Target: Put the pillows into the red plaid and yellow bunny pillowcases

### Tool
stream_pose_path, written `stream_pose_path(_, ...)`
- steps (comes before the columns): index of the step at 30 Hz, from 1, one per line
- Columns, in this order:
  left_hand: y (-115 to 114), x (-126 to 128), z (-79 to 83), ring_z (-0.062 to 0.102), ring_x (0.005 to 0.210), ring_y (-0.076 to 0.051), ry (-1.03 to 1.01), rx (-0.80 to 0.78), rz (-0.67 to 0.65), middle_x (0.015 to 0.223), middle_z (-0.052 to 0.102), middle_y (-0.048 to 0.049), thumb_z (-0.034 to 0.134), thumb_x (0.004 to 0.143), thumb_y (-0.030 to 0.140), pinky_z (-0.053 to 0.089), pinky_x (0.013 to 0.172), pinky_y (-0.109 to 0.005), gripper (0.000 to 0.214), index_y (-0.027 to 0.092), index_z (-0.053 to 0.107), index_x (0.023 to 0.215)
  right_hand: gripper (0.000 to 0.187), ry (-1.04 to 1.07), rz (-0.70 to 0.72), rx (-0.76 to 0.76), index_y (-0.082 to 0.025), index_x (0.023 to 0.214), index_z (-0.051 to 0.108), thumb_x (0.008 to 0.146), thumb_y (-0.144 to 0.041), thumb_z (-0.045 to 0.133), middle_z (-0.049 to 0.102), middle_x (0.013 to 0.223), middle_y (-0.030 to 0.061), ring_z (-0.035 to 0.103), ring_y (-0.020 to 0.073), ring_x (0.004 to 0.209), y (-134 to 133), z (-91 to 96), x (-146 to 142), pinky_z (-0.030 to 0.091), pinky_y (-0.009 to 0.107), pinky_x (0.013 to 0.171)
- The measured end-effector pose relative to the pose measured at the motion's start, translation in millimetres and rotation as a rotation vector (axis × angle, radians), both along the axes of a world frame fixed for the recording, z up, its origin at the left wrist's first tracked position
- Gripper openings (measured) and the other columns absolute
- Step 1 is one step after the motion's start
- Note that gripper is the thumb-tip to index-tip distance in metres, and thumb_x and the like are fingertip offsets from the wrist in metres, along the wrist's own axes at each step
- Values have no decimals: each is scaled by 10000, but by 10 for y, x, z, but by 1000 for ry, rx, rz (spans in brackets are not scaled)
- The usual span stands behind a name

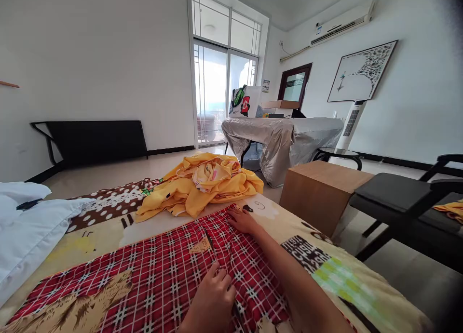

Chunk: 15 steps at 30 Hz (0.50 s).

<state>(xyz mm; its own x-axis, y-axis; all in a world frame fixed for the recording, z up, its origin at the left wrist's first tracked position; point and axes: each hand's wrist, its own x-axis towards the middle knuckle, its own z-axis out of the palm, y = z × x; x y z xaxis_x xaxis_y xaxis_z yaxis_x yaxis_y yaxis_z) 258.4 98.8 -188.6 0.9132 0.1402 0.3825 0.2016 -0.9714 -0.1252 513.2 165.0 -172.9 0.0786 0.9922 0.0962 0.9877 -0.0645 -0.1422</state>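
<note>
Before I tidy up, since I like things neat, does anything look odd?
The yellow cloth lies crumpled in a heap beyond the spread red cloth. A dark line in the red one, by the left hand, could be an opening, fold or tear.

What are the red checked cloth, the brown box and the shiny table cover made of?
Red checked cloth: soft, matte fabric, perhaps cotton; it creases gently.
Brown box: wood or cardboard, can't tell; flat, smooth brown sides fit both.
Shiny table cover: probably thin plastic; silvery, crinkled, catching light.
</note>
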Motion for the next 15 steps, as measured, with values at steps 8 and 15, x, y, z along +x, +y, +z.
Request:
stream_pose_path(8,103,33,-93,584,1122,-304,23,-149,74,1218,641,-112,435,920,258,439,971,-520,325,185,634,1167,490,68,5,113,-142,1394,467,983,-343,291,355,1499,136,292,260,1401,141,-63,-78,97,475,1160)
stream_pose_path(15,119,-25,208,394,1352,-321,278,-308,205,1444,434,-108,349,959,250,340,1057,-602,442,199,477,1379,641,143,216,-48,-303,1477,336,953,-638,182,295,1537,9,253,204,1427,132,-200,-338,170,436,1158)
